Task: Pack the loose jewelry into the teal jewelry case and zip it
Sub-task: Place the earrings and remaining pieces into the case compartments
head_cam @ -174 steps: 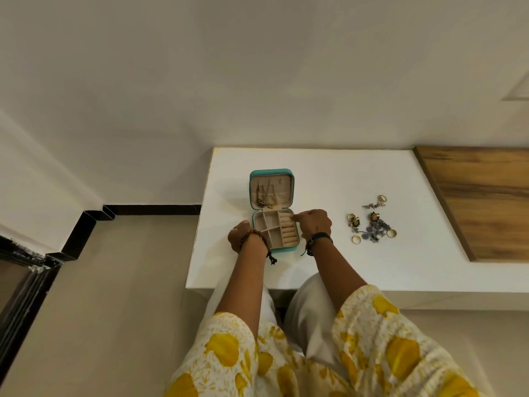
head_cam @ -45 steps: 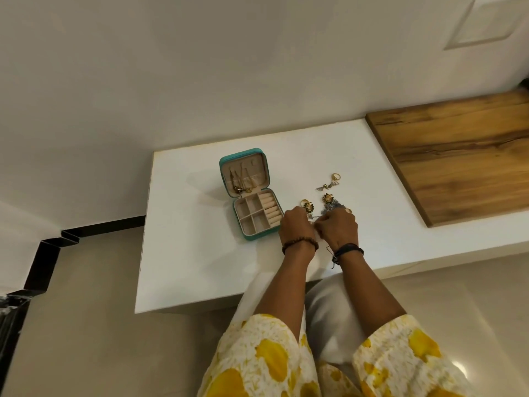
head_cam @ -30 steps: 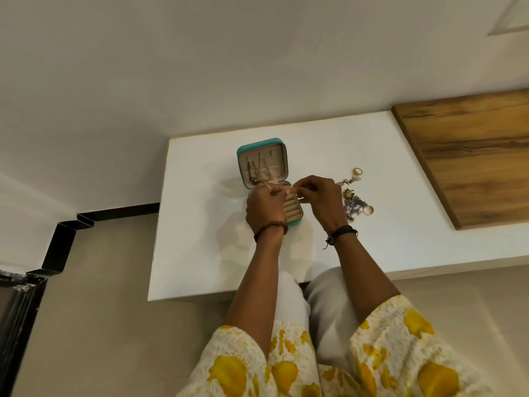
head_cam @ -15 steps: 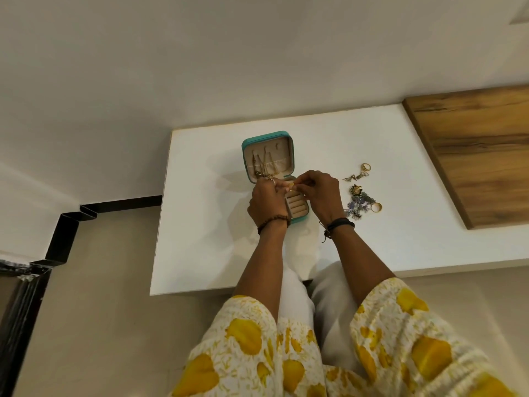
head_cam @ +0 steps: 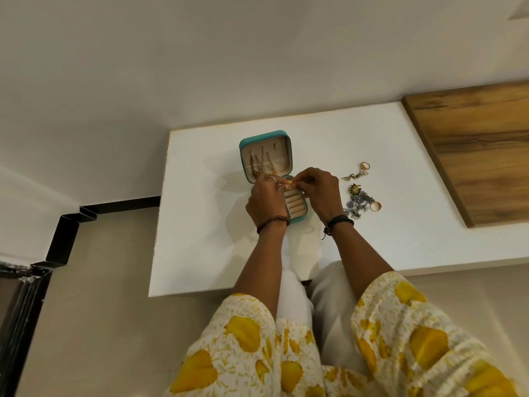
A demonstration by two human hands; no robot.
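The teal jewelry case (head_cam: 266, 137) lies open on the white table (head_cam: 200, 239), its beige lid holding hanging chains. My left hand (head_cam: 267, 200) and my right hand (head_cam: 319, 191) meet over the case's tray and pinch a small gold piece (head_cam: 289, 184) between their fingertips. Beige ring rolls (head_cam: 294, 206) show between the hands; the tray's left compartments are hidden under my left hand. Loose jewelry (head_cam: 359, 200) lies in a small heap to the right of my right hand, with a gold ring (head_cam: 375, 206) at its edge and more gold pieces (head_cam: 357, 171) farther back.
A wooden board (head_cam: 481, 150) covers the table's right part. The white wall runs along the far edge. My lap in yellow-patterned cloth is below the near table edge. Tiled floor and a black skirting lie to the left.
Both hands left the jewelry heap, carried a small gold piece to the case and now hold it over the tray. Over the last half second they hardly moved.
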